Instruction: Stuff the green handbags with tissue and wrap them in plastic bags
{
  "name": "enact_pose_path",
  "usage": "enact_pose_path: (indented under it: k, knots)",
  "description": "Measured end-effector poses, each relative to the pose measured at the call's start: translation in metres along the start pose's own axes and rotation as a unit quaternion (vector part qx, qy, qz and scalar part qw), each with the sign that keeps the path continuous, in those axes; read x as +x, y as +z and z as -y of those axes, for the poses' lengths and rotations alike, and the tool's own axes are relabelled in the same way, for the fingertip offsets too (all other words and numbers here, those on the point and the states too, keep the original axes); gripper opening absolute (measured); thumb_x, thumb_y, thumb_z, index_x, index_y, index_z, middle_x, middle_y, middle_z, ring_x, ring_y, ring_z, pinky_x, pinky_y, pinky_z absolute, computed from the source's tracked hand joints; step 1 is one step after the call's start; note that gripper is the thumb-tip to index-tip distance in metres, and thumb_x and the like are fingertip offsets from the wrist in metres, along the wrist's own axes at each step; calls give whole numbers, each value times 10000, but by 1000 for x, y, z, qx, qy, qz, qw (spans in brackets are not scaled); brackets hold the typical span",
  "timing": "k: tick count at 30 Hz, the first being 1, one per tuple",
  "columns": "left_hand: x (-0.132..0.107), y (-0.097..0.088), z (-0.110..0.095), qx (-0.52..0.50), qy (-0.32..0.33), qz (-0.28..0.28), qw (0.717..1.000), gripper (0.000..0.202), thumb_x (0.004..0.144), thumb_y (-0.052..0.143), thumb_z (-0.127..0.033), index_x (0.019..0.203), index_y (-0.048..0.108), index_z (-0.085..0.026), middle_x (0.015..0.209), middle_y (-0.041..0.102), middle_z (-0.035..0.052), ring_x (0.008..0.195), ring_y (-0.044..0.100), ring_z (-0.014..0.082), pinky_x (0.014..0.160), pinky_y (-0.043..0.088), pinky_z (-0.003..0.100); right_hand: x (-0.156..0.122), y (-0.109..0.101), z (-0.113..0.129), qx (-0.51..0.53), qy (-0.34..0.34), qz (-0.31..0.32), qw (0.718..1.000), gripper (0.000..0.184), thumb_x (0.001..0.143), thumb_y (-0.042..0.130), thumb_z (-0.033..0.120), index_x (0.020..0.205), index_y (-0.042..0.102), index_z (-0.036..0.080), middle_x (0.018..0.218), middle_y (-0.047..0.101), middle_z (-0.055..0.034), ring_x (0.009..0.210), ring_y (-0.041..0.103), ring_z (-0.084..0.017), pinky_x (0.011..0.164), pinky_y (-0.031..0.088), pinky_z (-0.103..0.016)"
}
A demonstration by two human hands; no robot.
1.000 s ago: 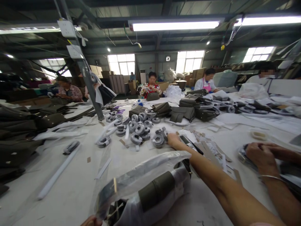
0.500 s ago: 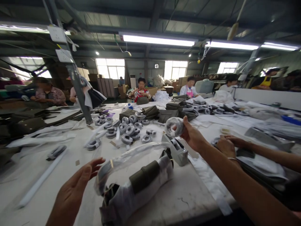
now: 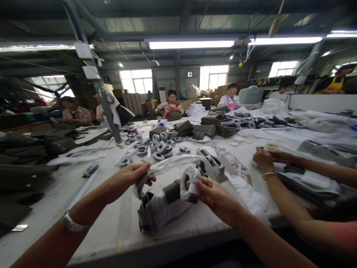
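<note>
A dark olive handbag (image 3: 171,190), partly wrapped in white paper, lies on the table in front of me, its plastic-covered handle (image 3: 164,166) arching up behind. My left hand (image 3: 132,178) is closed on the left end of this handle. In my right hand (image 3: 213,195) is a coiled strap (image 3: 186,183) in clear wrapping with a white band, pinched between thumb and fingers. The coil hangs in front of the bag's right part and hides some of it. Just behind stands a grey tape dispenser (image 3: 213,165).
Several wrapped coils (image 3: 161,146) are heaped beyond the bag, with olive bags (image 3: 205,131) behind them. More bags (image 3: 25,156) pile up at left near a metal post (image 3: 107,108). A co-worker's hands (image 3: 264,160) work at right. Other people sit across the table.
My right hand has brought the coil down and left, from above the tape dispenser to in front of the bag. My left hand has moved in and closed on the handle.
</note>
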State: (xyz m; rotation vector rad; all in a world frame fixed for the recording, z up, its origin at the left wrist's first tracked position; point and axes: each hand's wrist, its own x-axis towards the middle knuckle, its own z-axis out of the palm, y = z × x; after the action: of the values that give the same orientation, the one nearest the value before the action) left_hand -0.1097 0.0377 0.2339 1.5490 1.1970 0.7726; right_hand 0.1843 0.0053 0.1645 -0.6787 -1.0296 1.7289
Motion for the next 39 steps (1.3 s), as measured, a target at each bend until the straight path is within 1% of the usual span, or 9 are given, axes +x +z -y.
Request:
enact_pose_path:
  k: [3, 7, 9, 13, 17, 26, 33, 36, 39]
  knots:
    - [0, 3, -7, -3, 6, -22, 1000, 490, 792, 656, -623, 915, 734, -155, 818, 736, 98, 727, 683, 209, 561, 511, 245, 15, 24, -25, 67, 18, -14, 997, 304, 784, 801, 372, 988, 720, 161, 999, 726, -39, 884, 684, -110, 832, 535, -194]
    - [0, 10, -14, 21, 25, -41, 999, 480, 781, 681, -596, 1000, 738, -173, 755, 712, 44, 695, 664, 185, 578, 489, 237, 44, 53, -39, 180, 22, -55, 982, 279, 700, 858, 255, 926, 716, 176, 1011, 731, -14, 930, 689, -108, 867, 536, -191]
    - [0, 13, -16, 46, 40, -51, 997, 509, 792, 669, -590, 1088, 727, -181, 812, 730, 39, 751, 668, 195, 669, 514, 269, 57, 63, -40, 229, 20, -70, 971, 246, 673, 862, 189, 867, 712, 165, 961, 737, -15, 892, 694, -114, 854, 544, -198]
    - [3, 15, -18, 103, 72, -62, 990, 561, 807, 649, -586, 1217, 681, -204, 1106, 740, 44, 1064, 642, 260, 961, 469, 350, 73, 76, -35, 287, 8, -70, 955, 207, 669, 834, 105, 830, 712, 150, 937, 741, -25, 880, 689, -122, 861, 538, -206]
    - [6, 13, -20, 150, 84, -35, 984, 566, 846, 573, -619, 1212, 689, -204, 1141, 733, 30, 1153, 610, 290, 1041, 425, 377, 73, 80, -27, 297, -17, -58, 953, 162, 685, 801, 78, 803, 715, 148, 929, 742, -29, 920, 682, -133, 895, 527, -217]
    - [6, 19, -29, 213, 127, -35, 968, 552, 877, 491, -634, 1125, 723, -198, 1046, 745, 19, 1036, 651, 272, 957, 481, 334, 49, 94, -17, 286, -111, -18, 951, 227, 709, 831, 203, 901, 714, 167, 1022, 725, -20, 1089, 637, -162, 1080, 436, -291]
    - [14, 21, -33, 283, 151, 4, 947, 479, 893, 481, -607, 1117, 704, -247, 1058, 725, 17, 1039, 643, 251, 907, 483, 270, 52, 100, -26, 306, -120, -88, 940, 340, 620, 898, 234, 888, 691, 205, 991, 718, 7, 999, 648, -148, 990, 484, -266]
    - [21, 16, -31, 312, 158, 17, 937, 452, 866, 523, -608, 1071, 707, -249, 966, 727, 18, 954, 653, 246, 860, 496, 254, 51, 98, -26, 315, -118, -96, 937, 375, 577, 920, 247, 875, 698, 192, 975, 715, 2, 959, 653, -141, 959, 496, -251]
    - [22, 17, -28, 291, 158, 19, 943, 425, 841, 573, -599, 1045, 708, -251, 826, 702, -7, 858, 653, 212, 828, 505, 227, 48, 93, -25, 290, -114, -81, 947, 415, 561, 931, 292, 890, 704, 181, 974, 715, -15, 942, 663, -154, 943, 507, -274]
